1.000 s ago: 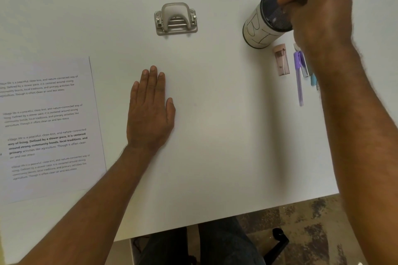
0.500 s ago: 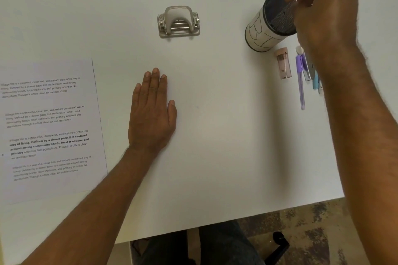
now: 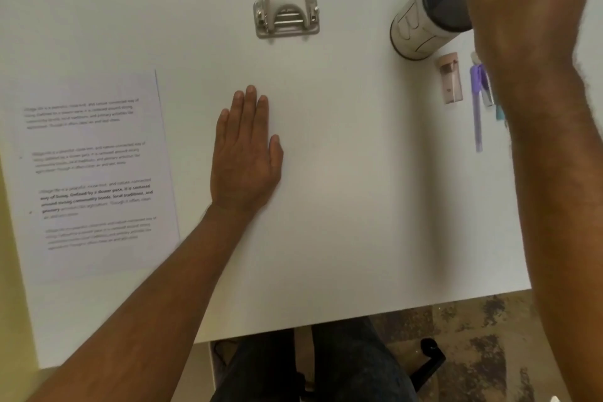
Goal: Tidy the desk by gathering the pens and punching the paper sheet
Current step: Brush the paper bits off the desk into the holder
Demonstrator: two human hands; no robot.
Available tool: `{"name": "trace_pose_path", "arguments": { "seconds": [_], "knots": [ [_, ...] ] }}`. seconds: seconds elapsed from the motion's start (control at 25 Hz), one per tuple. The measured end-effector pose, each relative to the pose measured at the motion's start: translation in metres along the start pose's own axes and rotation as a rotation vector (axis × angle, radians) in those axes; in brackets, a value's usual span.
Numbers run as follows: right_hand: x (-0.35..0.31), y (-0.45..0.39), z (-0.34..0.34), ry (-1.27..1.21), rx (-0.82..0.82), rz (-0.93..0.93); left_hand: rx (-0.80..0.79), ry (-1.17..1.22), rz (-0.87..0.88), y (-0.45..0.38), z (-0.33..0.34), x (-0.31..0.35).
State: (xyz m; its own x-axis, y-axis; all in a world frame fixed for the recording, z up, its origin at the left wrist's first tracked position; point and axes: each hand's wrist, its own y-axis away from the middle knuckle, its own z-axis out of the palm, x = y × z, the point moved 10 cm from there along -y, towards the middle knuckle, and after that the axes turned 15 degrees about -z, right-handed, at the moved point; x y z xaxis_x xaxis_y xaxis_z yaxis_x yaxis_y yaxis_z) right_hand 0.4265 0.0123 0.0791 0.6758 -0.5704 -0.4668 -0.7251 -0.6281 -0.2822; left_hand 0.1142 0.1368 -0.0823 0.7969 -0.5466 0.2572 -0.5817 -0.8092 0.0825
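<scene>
A white desk (image 3: 342, 206) is seen from above, with a metal two-hole punch (image 3: 286, 12) standing near its far edge. To the right of the punch, a white cylindrical pen holder (image 3: 421, 23) with a dark mouth is reached by the right hand (image 3: 528, 10), whose fingers are curled loosely over the rim; whether anything is pinched between them cannot be told, as the hand is blurred. Nearer than the holder and further right of the punch, a purple pen (image 3: 477, 108) is left lying on the desk, with a small pinkish rectangular item (image 3: 451, 78) just beside it and further pens, one teal, mostly hidden under the wrist. To the left of the punch and nearer the seated person, the printed paper sheet (image 3: 94, 173) lies flat and appears unpunched. Between sheet and punch, slightly nearer, the left hand (image 3: 246, 153) is rested palm down with fingers straight and together, nothing held.

The gathering of pens is judged to be under way. It is best done if each pen is lifted near its middle, turned upright and lowered straight into the dark mouth, so that the tall holder is not knocked over by the wrist. The holder could be steadied by the idle left hand. The pens under the forearm should be collected before the sheet is brought to the punch.
</scene>
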Motion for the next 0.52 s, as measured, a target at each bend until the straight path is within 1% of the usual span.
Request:
{"name": "trace_pose_path", "arguments": {
  "seconds": [0.04, 0.12, 0.2, 0.28, 0.36, 0.44, 0.52],
  "knots": [
    [-0.011, 0.008, -0.003, -0.028, 0.032, -0.004, 0.003, 0.001, -0.002, 0.000, -0.001, 0.000],
    [-0.039, 0.030, -0.001, -0.086, 0.083, -0.090, 0.005, 0.009, -0.006, 0.000, -0.002, 0.000],
    [-0.064, 0.069, 0.016, -0.169, 0.069, -0.178, 0.004, 0.015, -0.007, 0.000, -0.001, -0.001],
    [-0.073, 0.118, 0.049, -0.241, -0.032, -0.189, 0.009, 0.014, -0.003, 0.000, -0.001, 0.000],
    [-0.071, 0.166, 0.086, -0.230, -0.158, -0.158, 0.013, 0.010, -0.002, -0.001, -0.001, -0.001],
    [-0.063, 0.205, 0.115, -0.113, -0.300, -0.113, 0.013, 0.002, -0.006, 0.000, 0.000, -0.001],
    [-0.060, 0.230, 0.134, 0.052, -0.432, -0.130, 0.013, -0.007, -0.007, -0.001, 0.001, -0.002]
  ]
}}
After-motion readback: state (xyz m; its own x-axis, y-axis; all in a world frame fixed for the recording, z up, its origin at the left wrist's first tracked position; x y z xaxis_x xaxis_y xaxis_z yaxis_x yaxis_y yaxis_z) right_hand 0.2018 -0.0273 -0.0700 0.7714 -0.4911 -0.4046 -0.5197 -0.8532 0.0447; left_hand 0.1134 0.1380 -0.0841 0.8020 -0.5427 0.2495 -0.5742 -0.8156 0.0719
